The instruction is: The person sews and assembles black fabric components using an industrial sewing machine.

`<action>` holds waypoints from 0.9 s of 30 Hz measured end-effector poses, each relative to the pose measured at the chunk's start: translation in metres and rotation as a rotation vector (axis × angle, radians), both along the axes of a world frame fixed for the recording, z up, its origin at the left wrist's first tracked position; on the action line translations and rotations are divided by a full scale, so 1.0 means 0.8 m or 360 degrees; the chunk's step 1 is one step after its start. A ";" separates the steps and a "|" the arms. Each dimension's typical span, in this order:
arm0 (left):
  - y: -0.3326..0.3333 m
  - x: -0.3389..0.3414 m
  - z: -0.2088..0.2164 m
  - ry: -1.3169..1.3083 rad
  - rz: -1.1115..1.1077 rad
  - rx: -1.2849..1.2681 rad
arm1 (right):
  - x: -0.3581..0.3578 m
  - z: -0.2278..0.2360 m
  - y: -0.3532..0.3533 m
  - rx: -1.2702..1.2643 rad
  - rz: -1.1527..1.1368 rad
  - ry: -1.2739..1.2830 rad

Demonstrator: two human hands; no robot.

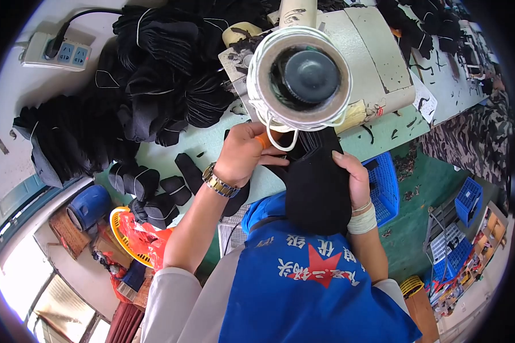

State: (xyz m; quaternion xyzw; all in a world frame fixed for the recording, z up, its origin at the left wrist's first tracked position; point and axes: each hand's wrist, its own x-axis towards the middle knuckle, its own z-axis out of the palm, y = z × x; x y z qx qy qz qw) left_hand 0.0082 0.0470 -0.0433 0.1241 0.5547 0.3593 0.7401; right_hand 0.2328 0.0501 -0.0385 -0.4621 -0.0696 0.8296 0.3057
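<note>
A black, sock-like fabric piece point(317, 194) with a rounded near end hangs over the table's front edge, against my blue apron. My right hand point(355, 180) grips its right side, thumb on top, and a white band wraps that wrist. At its upper left edge, my left hand point(243, 151) pinches the fabric; a watch is on this wrist. Something orange point(265, 140) shows at the left fingers, but whether it is a finger cover or a handle cannot be told. The far end of the piece disappears beneath a round, cord-wrapped machine part point(300, 80).
A beige machine body point(366, 51) stands on the table. Tied bundles of black fabric point(160, 74) heap up at the left, below a power strip point(57, 52). A blue crate point(383, 186) sits at the right, and a yellow basket point(120, 234) with red plastic at the lower left.
</note>
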 end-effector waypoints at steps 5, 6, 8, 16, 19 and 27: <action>0.011 0.002 0.001 0.0371 -0.0219 -0.0086 | 0.003 -0.008 -0.004 -0.0052 -0.0012 0.0055; 0.014 0.002 -0.001 0.0375 -0.0241 -0.0080 | 0.001 -0.006 -0.004 -0.0118 -0.0079 0.0092; 0.013 0.002 0.000 0.0337 -0.0209 -0.0034 | 0.000 -0.008 -0.007 -0.0123 -0.0091 0.0062; -0.009 0.002 0.011 0.0255 -0.0325 0.0192 | -0.001 0.018 -0.015 0.0111 -0.0076 -0.0142; -0.029 0.010 0.051 0.0250 -0.0541 0.0584 | -0.010 0.060 -0.025 0.1047 0.0285 -0.0947; -0.075 0.064 0.055 -0.0690 0.0394 0.0674 | -0.025 0.100 -0.080 0.2895 0.0821 -0.2047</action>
